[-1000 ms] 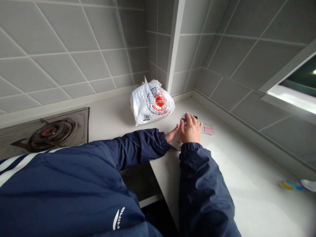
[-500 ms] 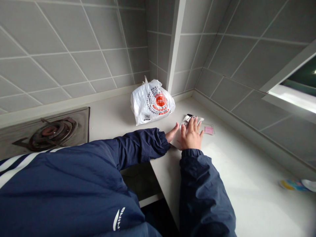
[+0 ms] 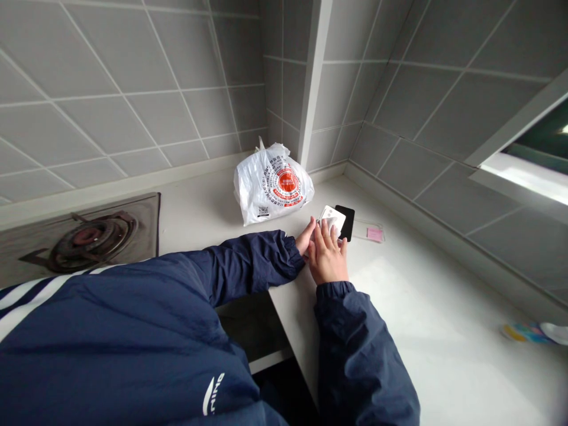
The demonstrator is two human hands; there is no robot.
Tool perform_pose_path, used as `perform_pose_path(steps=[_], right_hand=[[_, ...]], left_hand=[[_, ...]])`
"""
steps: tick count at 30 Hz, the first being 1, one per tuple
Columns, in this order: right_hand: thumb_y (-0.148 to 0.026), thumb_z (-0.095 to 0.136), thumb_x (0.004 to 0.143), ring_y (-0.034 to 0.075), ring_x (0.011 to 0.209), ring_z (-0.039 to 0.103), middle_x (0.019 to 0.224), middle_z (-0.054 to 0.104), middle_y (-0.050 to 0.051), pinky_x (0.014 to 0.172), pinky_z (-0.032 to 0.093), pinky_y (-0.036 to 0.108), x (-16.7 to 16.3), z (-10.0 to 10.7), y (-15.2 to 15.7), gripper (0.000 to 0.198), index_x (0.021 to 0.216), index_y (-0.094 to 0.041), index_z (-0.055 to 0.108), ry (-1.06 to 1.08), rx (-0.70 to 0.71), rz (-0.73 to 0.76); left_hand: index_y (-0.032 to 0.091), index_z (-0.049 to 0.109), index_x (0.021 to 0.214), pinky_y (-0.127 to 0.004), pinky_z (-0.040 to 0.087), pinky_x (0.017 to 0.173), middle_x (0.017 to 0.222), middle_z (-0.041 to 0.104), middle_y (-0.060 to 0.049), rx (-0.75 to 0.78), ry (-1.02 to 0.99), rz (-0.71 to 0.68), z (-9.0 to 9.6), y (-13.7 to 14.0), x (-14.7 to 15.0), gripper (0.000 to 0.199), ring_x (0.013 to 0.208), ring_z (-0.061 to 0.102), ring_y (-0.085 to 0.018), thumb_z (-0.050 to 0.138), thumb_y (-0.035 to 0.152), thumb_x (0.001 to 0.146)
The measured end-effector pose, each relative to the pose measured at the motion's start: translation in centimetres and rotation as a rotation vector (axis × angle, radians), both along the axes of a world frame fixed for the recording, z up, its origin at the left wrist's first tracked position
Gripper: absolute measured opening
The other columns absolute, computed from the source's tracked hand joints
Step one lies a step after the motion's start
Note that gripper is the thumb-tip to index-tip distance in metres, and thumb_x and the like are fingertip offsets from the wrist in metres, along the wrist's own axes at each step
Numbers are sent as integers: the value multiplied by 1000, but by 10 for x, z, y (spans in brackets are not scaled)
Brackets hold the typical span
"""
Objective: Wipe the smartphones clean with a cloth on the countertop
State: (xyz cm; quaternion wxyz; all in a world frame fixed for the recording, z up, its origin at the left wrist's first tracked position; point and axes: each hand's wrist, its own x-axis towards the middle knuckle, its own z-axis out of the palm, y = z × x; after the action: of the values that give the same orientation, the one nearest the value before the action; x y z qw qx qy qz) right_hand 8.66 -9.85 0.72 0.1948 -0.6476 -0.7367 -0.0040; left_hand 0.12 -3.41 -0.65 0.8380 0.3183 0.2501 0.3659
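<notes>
A white smartphone lies back up on the counter, with round camera lenses showing near its far end. My left hand is at its left edge, thumb up, holding it in place; the other fingers are mostly hidden. Over the phone's near part, my right hand presses a crumpled white tissue with its fingers stretched forward. Partly beneath the phone is a flat black rectangle, perhaps another phone. Just right of it rests a clear phone case with a pink piece inside.
A white plastic bag with red print stands behind my left hand against the wall. The gas stove is at the left. A colourful packet lies far right on the white counter. Below my arms a cabinet gapes.
My right hand has slid left and nearer with the tissue, uncovering the phone's lenses and more of the black rectangle. My left thumb has come in close to the right fingers.
</notes>
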Motion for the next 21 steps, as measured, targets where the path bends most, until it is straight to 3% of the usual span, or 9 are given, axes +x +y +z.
perform_pose_path(steps=[5,12,16,21], right_hand=[[-35,30,104,28,156,29,166,32,5,125,19,63,-12,-12,-25,55,157,-22,40,-6,27,4],[-34,29,105,24,156,29,164,36,3,126,20,55,-23,-28,-47,53,154,-25,47,11,77,-32],[-38,31,105,24,154,33,161,42,2,126,19,54,-22,-30,-47,51,150,-26,52,37,113,-27],[-38,30,104,27,154,33,163,38,9,123,25,56,-21,-31,-46,55,155,-21,45,54,98,-111]], left_hand=[[10,53,142,-55,48,101,117,72,-24,-77,-13,-81,11,-1,-6,95,107,71,-34,1,74,94],[13,47,148,-51,52,91,129,66,-26,-77,-62,-130,22,1,-17,95,105,70,-32,-1,74,93],[10,48,147,-53,49,94,126,67,-26,-115,-56,-103,24,1,-18,98,109,68,-34,-3,75,93],[9,52,143,-53,46,100,123,69,-24,-142,-56,-45,25,-1,-14,96,114,66,-35,4,75,93]])
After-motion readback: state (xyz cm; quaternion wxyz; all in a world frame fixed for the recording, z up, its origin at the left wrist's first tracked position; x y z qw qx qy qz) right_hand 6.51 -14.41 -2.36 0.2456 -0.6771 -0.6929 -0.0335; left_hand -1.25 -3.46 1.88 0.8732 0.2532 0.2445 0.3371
